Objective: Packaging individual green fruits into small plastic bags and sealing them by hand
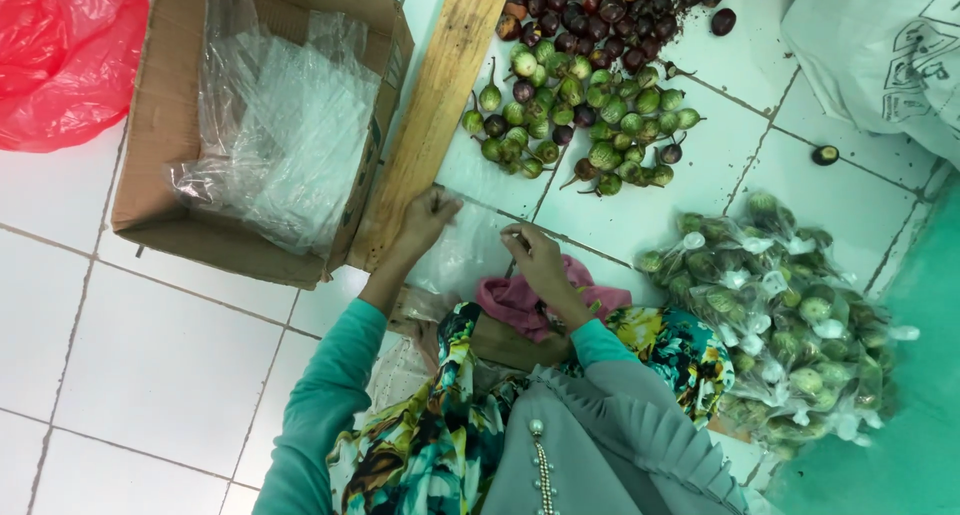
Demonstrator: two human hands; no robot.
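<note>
A: What lies around you, biggest first?

B: You sit on a white tiled floor (150, 355). At your upper left is an open cardboard box (165, 155) stuffed with clear plastic bags (285, 125), and a red plastic bag (60, 55) lies beyond its far corner. At your lower right is a heap of filled bags of green eggplants (790, 315), each knotted at the top. A long wooden plank (430, 115) runs slantwise between the box and the loose produce: a pile of small green eggplants (590, 115) and, behind it, a pile of dark purple ones (610, 10). A pink cloth (520, 300) rests on your lap.

A: And the thing in your hands?

B: It is a clear plastic bag (465, 250), lying flat on the tiles just in front of your knees, between your two hands and near the foot of the plank.

A: How do your fingers stand?

B: Your left hand (430, 220) has its fingers curled together, pinching the bag's upper left edge. Your right hand (535, 255) has its fingertips (515, 237) bunched at the bag's right edge; whether they actually pinch the film, you cannot tell
</note>
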